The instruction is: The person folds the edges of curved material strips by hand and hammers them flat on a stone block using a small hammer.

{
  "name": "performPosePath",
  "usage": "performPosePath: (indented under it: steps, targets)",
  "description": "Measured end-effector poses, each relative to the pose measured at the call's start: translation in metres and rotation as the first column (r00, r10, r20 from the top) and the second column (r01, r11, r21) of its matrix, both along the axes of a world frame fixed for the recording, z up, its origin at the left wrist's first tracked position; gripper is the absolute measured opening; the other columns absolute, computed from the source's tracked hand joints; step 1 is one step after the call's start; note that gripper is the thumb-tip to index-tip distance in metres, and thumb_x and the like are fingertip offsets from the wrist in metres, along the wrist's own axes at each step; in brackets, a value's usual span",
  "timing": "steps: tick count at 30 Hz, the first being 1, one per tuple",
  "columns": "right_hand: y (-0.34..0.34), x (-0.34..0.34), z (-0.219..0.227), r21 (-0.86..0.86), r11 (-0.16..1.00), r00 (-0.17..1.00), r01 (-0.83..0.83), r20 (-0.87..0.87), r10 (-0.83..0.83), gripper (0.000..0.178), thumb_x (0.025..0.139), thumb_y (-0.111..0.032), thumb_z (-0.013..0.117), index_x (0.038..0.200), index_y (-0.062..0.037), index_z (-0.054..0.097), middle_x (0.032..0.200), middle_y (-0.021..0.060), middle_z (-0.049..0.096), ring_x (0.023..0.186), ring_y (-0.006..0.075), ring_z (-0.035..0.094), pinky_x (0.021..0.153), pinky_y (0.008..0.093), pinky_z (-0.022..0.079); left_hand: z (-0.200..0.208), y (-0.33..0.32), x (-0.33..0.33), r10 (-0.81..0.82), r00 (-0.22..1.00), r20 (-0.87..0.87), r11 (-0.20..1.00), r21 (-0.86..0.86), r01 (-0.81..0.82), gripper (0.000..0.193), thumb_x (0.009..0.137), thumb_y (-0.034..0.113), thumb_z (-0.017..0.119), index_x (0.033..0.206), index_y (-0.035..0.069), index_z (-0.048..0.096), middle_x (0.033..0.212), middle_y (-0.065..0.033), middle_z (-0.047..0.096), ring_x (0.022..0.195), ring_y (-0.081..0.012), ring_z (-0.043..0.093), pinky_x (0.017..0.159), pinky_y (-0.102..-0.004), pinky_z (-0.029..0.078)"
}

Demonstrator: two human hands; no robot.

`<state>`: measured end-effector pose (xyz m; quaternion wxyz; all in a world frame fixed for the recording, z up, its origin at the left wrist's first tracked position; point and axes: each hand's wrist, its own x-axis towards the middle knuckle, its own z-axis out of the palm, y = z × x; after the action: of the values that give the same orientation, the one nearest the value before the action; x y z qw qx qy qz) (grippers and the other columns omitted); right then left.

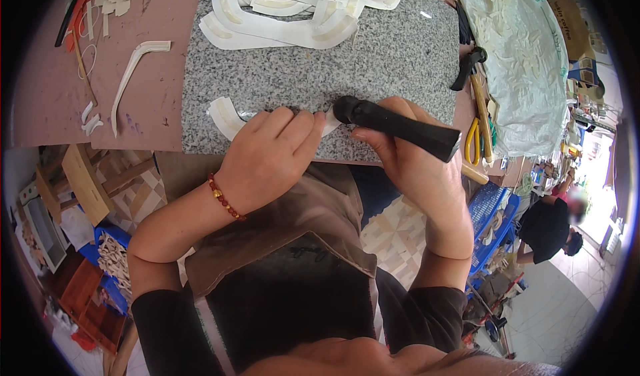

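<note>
here, the right hand (427, 168) holds a hammer (403, 126).

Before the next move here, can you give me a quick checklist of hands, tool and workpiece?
1. Curved white strip on the grey speckled stone slab: ok.
2. Left hand at the strip: ok.
3. Black-headed hammer in the right hand: ok.
4. Left fingertips well clear of the hammer head: not ok, they look very close.
5. Strip flat beneath the left hand: cannot tell, hidden.
6. Pile of flat white curved pieces apart from this strip: ok.
</note>
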<state>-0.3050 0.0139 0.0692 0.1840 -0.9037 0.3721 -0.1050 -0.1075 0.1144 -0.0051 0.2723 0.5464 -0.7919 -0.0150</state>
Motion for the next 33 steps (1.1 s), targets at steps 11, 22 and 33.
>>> performPosePath:
  steps: [11, 22, 33]
  targets:
    - [0.001, 0.01, 0.009, -0.022, 1.0, 0.996, -0.016, -0.083, 0.014, 0.026, 0.088, -0.029, 0.078, 0.101, -0.0101, 0.066, 0.075, 0.0079, 0.062, 0.062, 0.0315, 0.066, 0.053, 0.0411, 0.051, 0.008, -0.001, -0.008, -0.046, 0.968, 0.246, 0.998, 0.043, 0.037, 0.028, 0.083, 0.007, 0.065, 0.108, -0.004, 0.067, 0.099, -0.0084, 0.062, 0.084, -0.0188, 0.06, 0.071, -0.0294, 0.051]
    - [-0.001, 0.009, 0.002, -0.056, 0.998, 1.0, -0.015, -0.023, 0.014, 0.025, 0.088, -0.031, 0.078, 0.094, -0.0107, 0.065, 0.073, 0.008, 0.062, 0.061, 0.0314, 0.067, 0.051, 0.0416, 0.051, 0.011, -0.017, 0.03, -0.2, 0.976, -0.085, 0.968, 0.14, 0.21, 0.019, 0.08, 0.005, 0.068, 0.099, 0.002, 0.068, 0.095, -0.0061, 0.061, 0.085, -0.0211, 0.062, 0.069, -0.0331, 0.052]
    - [0.009, 0.024, 0.014, 0.145, 0.984, 0.994, -0.099, -0.028, 0.104, 0.026, 0.084, -0.023, 0.084, 0.095, -0.0055, 0.069, 0.079, 0.0132, 0.066, 0.064, 0.0343, 0.064, 0.058, 0.0363, 0.051, 0.012, -0.032, 0.067, -0.498, 0.866, 0.034, 0.864, 0.099, 0.493, 0.016, 0.078, 0.009, 0.067, 0.092, 0.001, 0.065, 0.091, -0.0044, 0.058, 0.088, -0.0222, 0.06, 0.073, -0.0327, 0.054]
